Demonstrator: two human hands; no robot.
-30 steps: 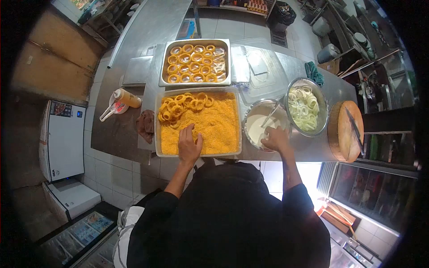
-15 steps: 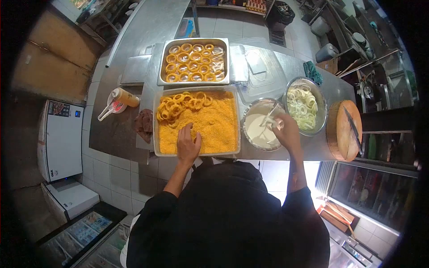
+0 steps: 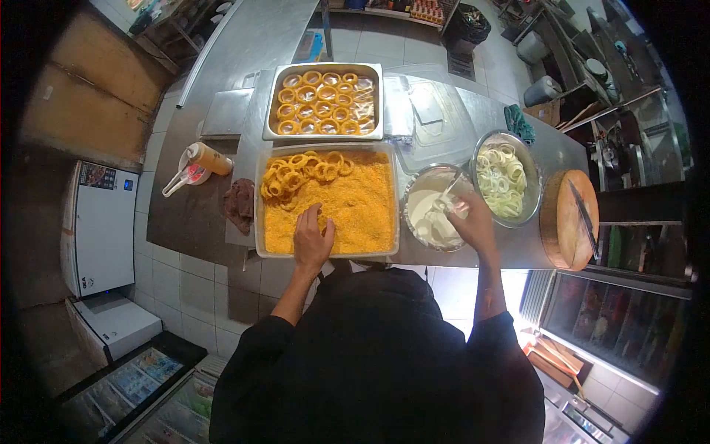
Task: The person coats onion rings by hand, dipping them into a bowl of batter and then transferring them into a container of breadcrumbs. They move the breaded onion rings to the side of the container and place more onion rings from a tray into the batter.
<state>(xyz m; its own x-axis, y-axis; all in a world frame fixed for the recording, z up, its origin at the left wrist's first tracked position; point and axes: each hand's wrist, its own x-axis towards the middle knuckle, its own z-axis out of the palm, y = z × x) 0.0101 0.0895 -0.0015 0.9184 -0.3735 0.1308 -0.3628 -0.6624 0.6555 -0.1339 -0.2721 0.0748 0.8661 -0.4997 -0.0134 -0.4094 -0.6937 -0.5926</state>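
My left hand (image 3: 312,238) rests on the orange crumbs (image 3: 355,211) near the front of a clear plastic tub (image 3: 396,222), fingers apart and holding nothing. Crumb-coated rings (image 3: 296,174) are heaped at the tub's back left. My right hand (image 3: 472,222) is over a bowl of pale batter (image 3: 429,211), its fingers closed on a whitish, batter-covered utensil (image 3: 448,194) that dips into the batter. To the right, a metal bowl (image 3: 537,200) holds sliced onion rings (image 3: 499,177). Behind the tub, coated rings lie in rows in a steel tray (image 3: 271,103).
A round wooden board (image 3: 558,222) with a knife (image 3: 583,211) stands at the right. A green cloth (image 3: 519,122) lies behind the onion bowl. Clear lids (image 3: 436,118) lie beside the steel tray. At the left are a sauce bottle (image 3: 211,159) and a brown cloth (image 3: 239,206).
My right hand has shifted slightly down within the batter bowl, and the utensil and batter surface look different. My left hand has barely moved.
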